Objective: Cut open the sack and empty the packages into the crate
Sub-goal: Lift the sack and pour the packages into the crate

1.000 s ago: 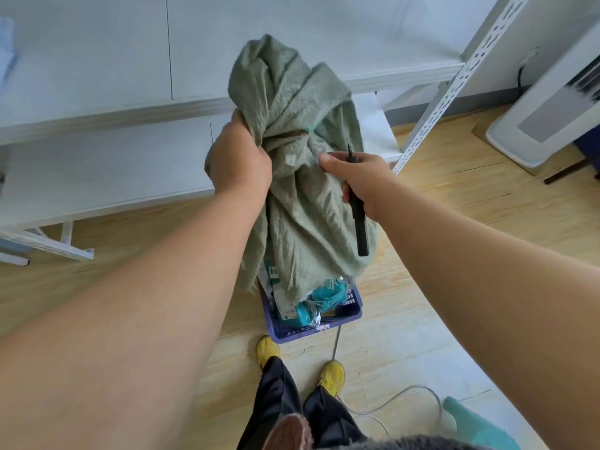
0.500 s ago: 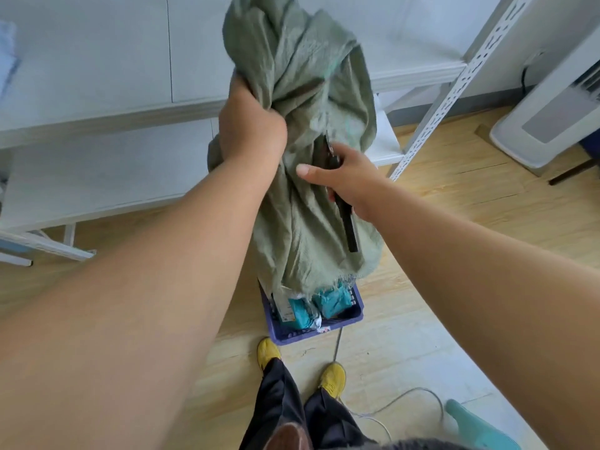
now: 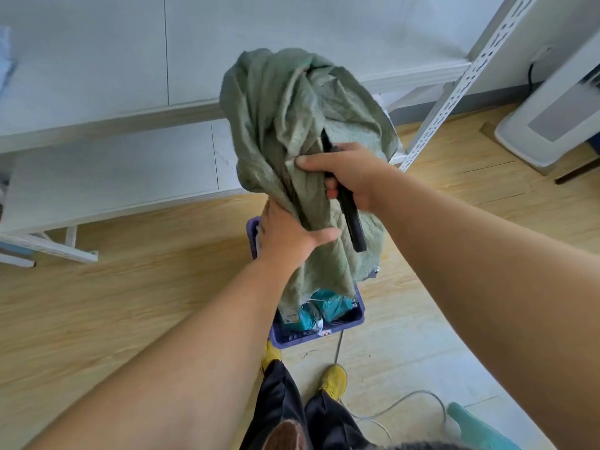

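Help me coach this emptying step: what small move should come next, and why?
Probably lift and shake the green sack once more. Both the left hand and the right hand, which also holds the black cutter, grip it above the blue crate, where teal packages already lie beneath its open end.

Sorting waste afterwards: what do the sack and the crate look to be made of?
The sack looks like woven plastic fabric, dull grey-green: it creases stiffly and its cut edge frays. The crate looks like moulded plastic, blue-purple and slightly glossy, with a slotted wall. Neither is certain from looks alone.
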A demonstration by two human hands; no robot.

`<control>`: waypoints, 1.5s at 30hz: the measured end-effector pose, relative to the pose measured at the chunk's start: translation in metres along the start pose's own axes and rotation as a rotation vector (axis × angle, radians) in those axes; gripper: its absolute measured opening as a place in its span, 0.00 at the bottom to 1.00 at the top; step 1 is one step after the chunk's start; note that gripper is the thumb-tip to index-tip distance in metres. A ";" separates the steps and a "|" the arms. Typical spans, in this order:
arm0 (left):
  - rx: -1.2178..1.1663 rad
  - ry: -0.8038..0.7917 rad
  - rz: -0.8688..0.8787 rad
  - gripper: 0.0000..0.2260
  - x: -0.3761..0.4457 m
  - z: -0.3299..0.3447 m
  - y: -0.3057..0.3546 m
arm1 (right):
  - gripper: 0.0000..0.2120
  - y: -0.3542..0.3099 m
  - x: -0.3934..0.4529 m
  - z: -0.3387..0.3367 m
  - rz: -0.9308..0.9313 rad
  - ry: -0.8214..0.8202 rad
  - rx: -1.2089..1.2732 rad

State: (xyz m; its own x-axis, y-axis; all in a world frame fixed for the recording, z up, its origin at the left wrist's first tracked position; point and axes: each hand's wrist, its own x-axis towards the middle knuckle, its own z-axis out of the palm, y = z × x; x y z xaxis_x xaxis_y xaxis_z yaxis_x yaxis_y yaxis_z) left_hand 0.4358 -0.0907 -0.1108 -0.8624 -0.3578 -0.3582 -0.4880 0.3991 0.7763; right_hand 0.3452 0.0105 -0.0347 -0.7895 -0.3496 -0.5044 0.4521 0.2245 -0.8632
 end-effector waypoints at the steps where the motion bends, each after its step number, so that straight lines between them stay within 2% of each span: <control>1: -0.064 0.032 -0.033 0.39 0.002 0.005 0.003 | 0.10 -0.002 -0.001 0.003 0.010 -0.035 -0.018; 3: -0.145 0.148 -0.052 0.18 0.009 0.005 0.007 | 0.09 -0.004 -0.002 0.006 0.012 -0.074 -0.001; 5: -0.096 0.258 -0.029 0.10 0.017 -0.005 0.016 | 0.09 -0.007 -0.003 0.004 -0.042 -0.055 0.054; 9: -0.216 0.542 0.094 0.14 0.035 -0.033 0.042 | 0.12 -0.010 -0.001 -0.009 -0.196 0.139 0.090; 11: -0.083 0.504 0.157 0.13 0.041 -0.041 0.047 | 0.14 -0.006 -0.001 -0.014 -0.187 0.200 0.050; 13: -0.011 0.515 0.197 0.14 0.044 -0.048 0.046 | 0.13 -0.001 -0.003 -0.017 -0.150 0.194 0.040; 15: -0.103 0.606 0.234 0.13 0.047 -0.055 0.051 | 0.12 0.006 -0.005 -0.019 -0.129 0.169 0.031; 18: -0.127 0.588 0.261 0.12 0.051 -0.060 0.060 | 0.10 0.014 -0.005 -0.020 -0.129 0.175 0.025; 21: -0.177 0.647 0.275 0.09 0.054 -0.068 0.069 | 0.11 0.015 -0.004 -0.020 -0.139 0.202 0.028; 25: -0.066 0.544 0.252 0.08 0.054 -0.070 0.072 | 0.12 0.017 -0.003 -0.021 -0.138 0.225 0.031; 27: -0.114 0.620 0.262 0.06 0.052 -0.073 0.072 | 0.12 0.017 -0.003 -0.021 -0.131 0.226 0.050; 33: -0.206 0.808 0.428 0.12 0.051 -0.097 0.093 | 0.12 0.020 -0.005 -0.022 -0.137 0.212 0.065; 36: -0.040 0.703 0.394 0.14 0.055 -0.103 0.101 | 0.12 0.020 -0.008 -0.018 -0.132 0.211 0.059; 41: 0.098 0.680 0.319 0.14 0.048 -0.109 0.108 | 0.12 0.015 -0.014 -0.015 -0.142 0.223 0.079; 45: 0.050 0.791 0.293 0.13 0.044 -0.124 0.115 | 0.12 0.010 -0.015 -0.016 -0.151 0.234 0.103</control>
State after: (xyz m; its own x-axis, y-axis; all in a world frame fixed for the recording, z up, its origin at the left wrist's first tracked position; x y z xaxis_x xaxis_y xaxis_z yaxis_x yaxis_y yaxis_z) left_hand 0.3584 -0.1652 0.0272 -0.6157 -0.7121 0.3373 -0.2805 0.5981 0.7507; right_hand 0.3552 0.0324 -0.0351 -0.9199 -0.1505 -0.3622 0.3524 0.0886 -0.9317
